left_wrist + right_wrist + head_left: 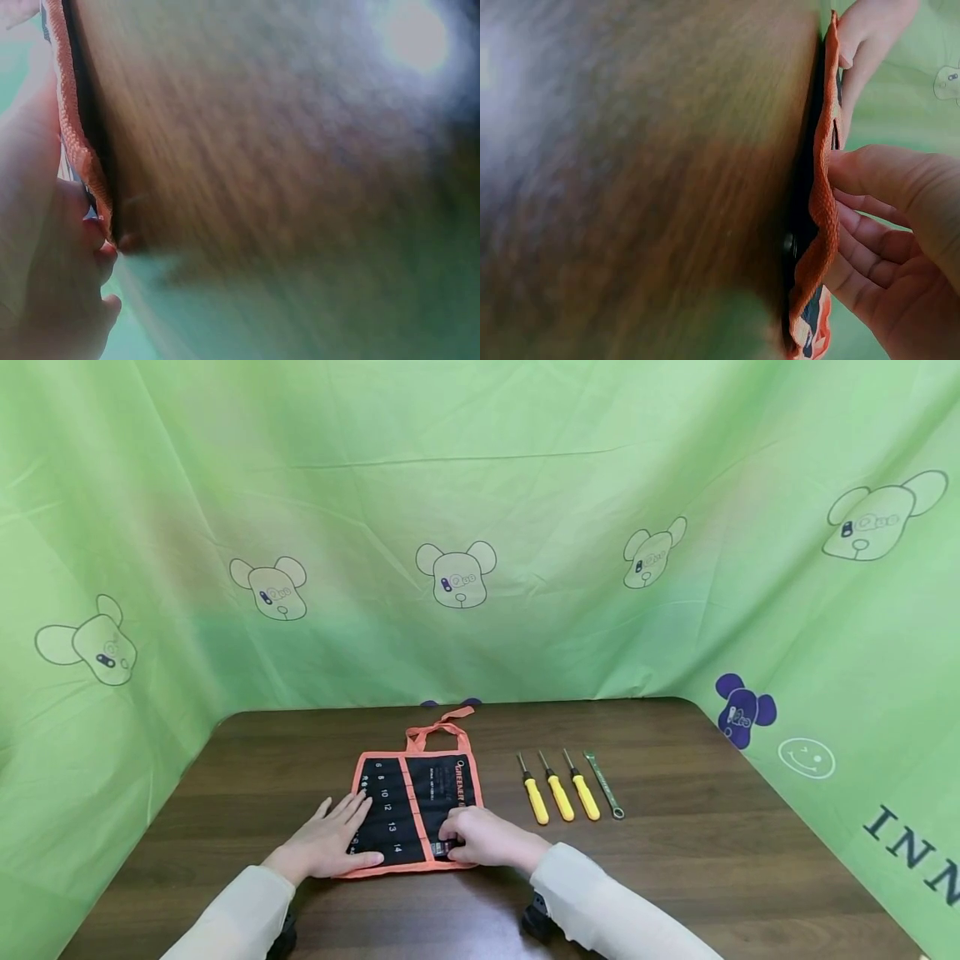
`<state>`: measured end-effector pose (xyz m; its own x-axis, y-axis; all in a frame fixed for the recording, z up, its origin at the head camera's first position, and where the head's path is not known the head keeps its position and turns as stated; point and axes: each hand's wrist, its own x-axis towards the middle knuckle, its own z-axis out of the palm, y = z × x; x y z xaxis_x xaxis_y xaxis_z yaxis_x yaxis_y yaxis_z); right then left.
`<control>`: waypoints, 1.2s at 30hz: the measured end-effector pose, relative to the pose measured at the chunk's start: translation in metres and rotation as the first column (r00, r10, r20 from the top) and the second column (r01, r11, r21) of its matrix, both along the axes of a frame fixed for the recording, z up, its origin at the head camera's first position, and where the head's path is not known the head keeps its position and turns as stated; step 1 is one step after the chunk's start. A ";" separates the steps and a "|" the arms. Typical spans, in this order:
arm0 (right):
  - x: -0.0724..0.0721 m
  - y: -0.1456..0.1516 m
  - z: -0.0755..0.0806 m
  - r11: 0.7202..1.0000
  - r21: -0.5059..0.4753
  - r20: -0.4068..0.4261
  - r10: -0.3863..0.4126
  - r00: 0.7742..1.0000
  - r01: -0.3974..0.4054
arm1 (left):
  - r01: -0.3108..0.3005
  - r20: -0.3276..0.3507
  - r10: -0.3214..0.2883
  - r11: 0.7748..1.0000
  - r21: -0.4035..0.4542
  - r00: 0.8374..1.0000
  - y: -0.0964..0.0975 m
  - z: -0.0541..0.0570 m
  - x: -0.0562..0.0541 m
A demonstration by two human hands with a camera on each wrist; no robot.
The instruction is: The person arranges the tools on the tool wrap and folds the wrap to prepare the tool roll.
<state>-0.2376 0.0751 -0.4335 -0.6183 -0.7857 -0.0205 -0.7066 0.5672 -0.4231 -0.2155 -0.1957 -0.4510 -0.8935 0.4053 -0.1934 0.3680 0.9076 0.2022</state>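
A black tool pouch (390, 777) with orange trim and white size numbers lies spread on the table. My left hand (330, 839) rests flat on its lower left part, fingers extended and thumb along the bottom edge. On the lower right panel my right hand (487, 837) has its fingers curled, thumb and fingertips pinching at the pouch by a small printed label. In the right wrist view, the orange edge (823, 187) ripples beside the right thumb (870, 172). The left wrist view shows the left hand (37, 225) along the pouch's orange border (71, 97).
Right of the pouch, three yellow-handled screwdrivers (558, 797) lie side by side, tips away from me. A combination wrench (604, 785) lies beside them. The pouch's orange tie strap (438, 725) extends toward the table's far edge. A green printed cloth (480, 468) hangs around the wooden table (675, 860).
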 end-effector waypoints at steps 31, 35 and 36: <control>-0.033 0.055 0.065 0.927 -0.327 -0.051 -0.210 0.976 0.183 | 0.008 -0.013 -0.007 0.999 0.041 1.000 -0.001 0.001 0.002; -0.039 0.072 0.074 0.899 -0.361 -0.066 -0.288 0.955 0.246 | 0.004 -0.010 -0.003 0.999 0.045 1.000 -0.001 0.001 0.003; -0.041 0.077 0.075 0.892 -0.367 -0.066 -0.307 0.950 0.263 | 0.004 -0.011 -0.004 0.999 0.046 1.000 -0.001 0.001 0.003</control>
<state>-0.2788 0.1524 -0.3590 -0.7971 -0.5183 0.3097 -0.5943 0.5828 -0.5542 -0.2129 -0.1965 -0.4500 -0.8938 0.4172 -0.1643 0.3741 0.8959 0.2398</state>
